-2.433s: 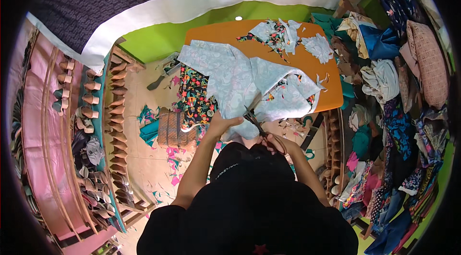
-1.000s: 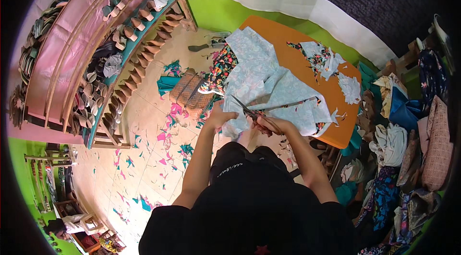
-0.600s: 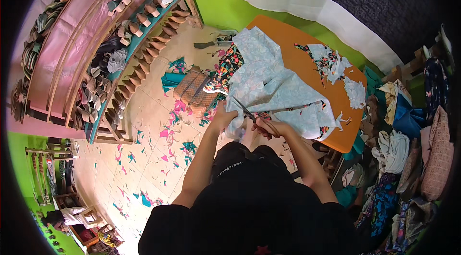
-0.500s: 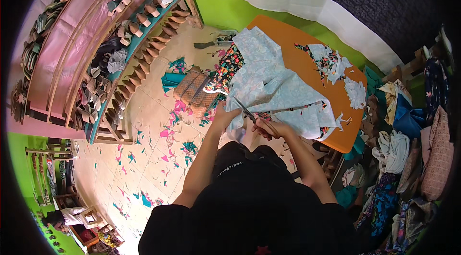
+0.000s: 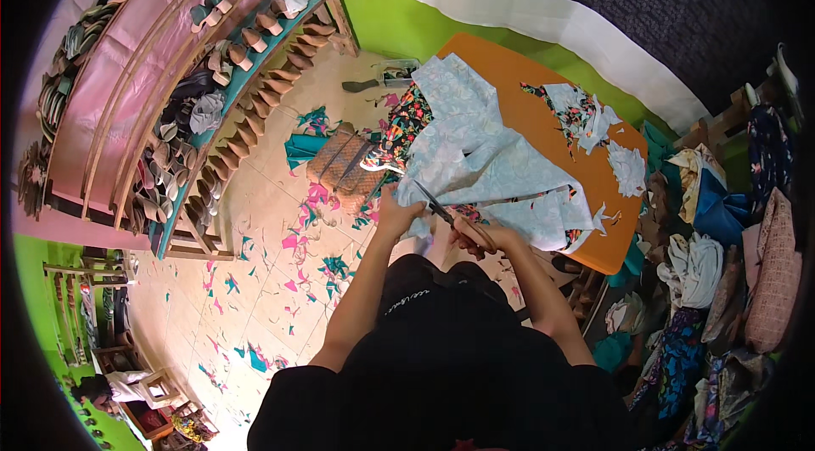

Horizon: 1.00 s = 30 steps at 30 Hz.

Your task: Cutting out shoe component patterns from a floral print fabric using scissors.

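A large piece of floral fabric (image 5: 463,124), pale blue side up with black floral print at its folds, lies over the orange table (image 5: 501,64) and hangs past its near edge. My left hand (image 5: 399,215) is closed on the fabric's near left edge. In my right hand (image 5: 477,234) is a pair of dark scissors (image 5: 435,202), fingers wrapped round the handles. Their blades point up and left over the cloth, close to my left hand. Whether the blades have cloth between them is hard to tell. Cut fabric scraps (image 5: 581,115) lie on the table's far right.
Teal and pink scraps (image 5: 293,243) litter the tiled floor on the left, near a brown woven bag (image 5: 340,162). Racks of shoes and wooden lasts (image 5: 255,115) stand at the left. Piled cloth (image 5: 696,268) fills the right side. A clear box (image 5: 397,70) sits beyond the bag.
My right hand and the scissors have shifted slightly down, and the handle loops show more. My left hand keeps its hold on the fabric edge, slightly lower in view.
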{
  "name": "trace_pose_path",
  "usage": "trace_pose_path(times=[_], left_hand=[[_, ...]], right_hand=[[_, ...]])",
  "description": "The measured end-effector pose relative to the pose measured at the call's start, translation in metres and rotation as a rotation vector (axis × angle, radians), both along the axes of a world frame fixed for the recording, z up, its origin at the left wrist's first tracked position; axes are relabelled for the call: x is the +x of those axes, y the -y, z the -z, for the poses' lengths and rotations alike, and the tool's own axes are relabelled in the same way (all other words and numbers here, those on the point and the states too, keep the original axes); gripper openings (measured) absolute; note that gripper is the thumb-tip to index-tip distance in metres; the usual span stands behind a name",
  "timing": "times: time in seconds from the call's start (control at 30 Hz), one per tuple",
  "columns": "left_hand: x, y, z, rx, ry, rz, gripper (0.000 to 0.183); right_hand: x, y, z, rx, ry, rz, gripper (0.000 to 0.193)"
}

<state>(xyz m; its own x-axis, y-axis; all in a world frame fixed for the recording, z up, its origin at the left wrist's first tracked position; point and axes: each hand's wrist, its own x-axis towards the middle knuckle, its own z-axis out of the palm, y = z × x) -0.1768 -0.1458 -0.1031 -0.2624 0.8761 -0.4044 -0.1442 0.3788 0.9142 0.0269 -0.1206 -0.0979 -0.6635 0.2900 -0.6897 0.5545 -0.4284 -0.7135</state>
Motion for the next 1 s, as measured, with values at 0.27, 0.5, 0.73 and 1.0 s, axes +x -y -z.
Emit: trace_pose_path(times=[0.27, 0.5, 0.73, 1.0], left_hand=[[-0.002, -0.001, 0.028, -0.002, -0.112, -0.003, 0.063], [0.001, 0.0, 0.026, -0.02, 0.1, -0.064, 0.058], [0.004, 0.0, 0.018, -0.064, 0.17, -0.087, 0.058], [0.002, -0.002, 0.025, -0.031, 0.197, -0.045, 0.059]], right_hand=[[-0.013, -0.005, 0.012, 0.015, -0.044, 0.086, 0.075], [-0.011, -0.002, 0.012, -0.092, -0.245, 0.137, 0.075], [-0.006, -0.002, 0.005, 0.035, -0.123, 0.065, 0.077], [-0.007, -0.001, 0.004, 0.071, -0.062, 0.054, 0.079]])
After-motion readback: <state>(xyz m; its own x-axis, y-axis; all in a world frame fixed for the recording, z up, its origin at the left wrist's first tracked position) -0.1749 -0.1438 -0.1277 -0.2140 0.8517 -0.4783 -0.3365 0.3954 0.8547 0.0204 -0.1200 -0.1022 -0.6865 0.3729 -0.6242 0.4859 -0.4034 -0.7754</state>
